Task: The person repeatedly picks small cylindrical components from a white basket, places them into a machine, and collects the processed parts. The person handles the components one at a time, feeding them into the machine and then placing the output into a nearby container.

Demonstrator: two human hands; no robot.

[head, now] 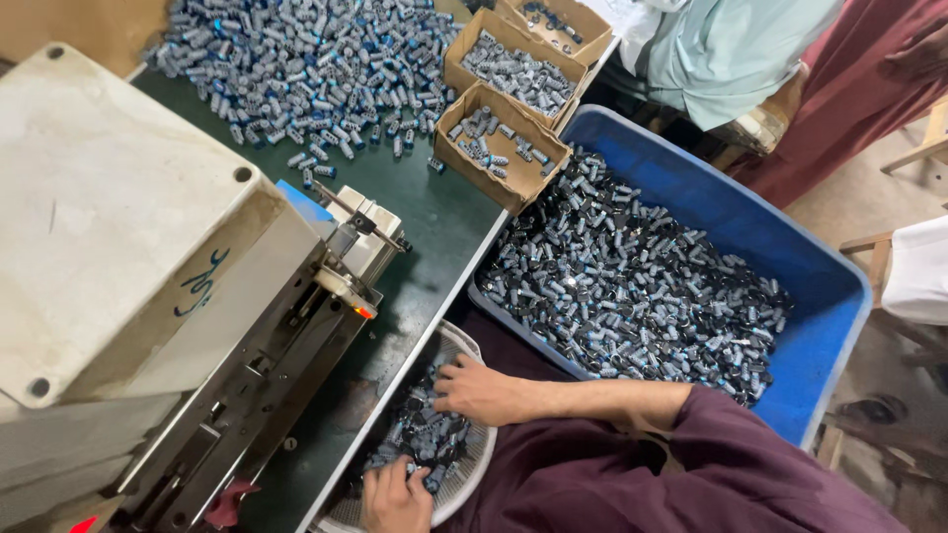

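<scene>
Both hands (477, 389) (395, 498) in small dark cylindrical parts (425, 434), white perforated plastic basket (472, 347)

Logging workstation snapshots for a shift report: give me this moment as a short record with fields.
Left hand: on small parts at the near rim of the white basket
Right hand: resting in the same parts
Beside: blue tub of grey-black cylindrical parts
Table: beige machine, loose parts pile, three cardboard boxes

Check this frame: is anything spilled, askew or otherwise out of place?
A few small grey cylinders lie scattered on the green table, strayed from the big pile. Otherwise nothing stands out: both hands, right and left, rest in the white basket.
</scene>
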